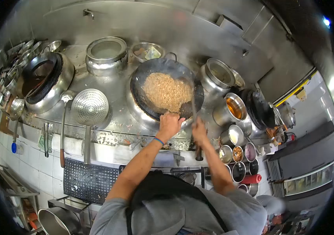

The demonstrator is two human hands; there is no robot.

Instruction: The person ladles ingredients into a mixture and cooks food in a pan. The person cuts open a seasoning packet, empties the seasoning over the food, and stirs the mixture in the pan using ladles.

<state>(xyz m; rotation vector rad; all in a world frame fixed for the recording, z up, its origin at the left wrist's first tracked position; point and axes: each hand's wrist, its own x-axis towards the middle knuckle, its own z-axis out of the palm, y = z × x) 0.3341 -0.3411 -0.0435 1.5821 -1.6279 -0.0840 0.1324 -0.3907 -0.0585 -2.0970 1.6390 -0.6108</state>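
A large black wok sits on the middle burner, holding a heap of brown grains that look like fried rice. At the wok's near edge is my left hand, fingers closed over the rim, a blue band on its wrist. My right hand is wrapped round the long handle of a metal cooking tool, which reaches into the wok on the right side of the heap. Motion smears the right hand and the tool's head, so I cannot tell whether it is a ladle or a turner.
A perforated strainer and a ladle lie left of the wok. Behind stand a lidded pot and a metal bowl. To the right are a pot of orange liquid, several seasoning containers and another black wok.
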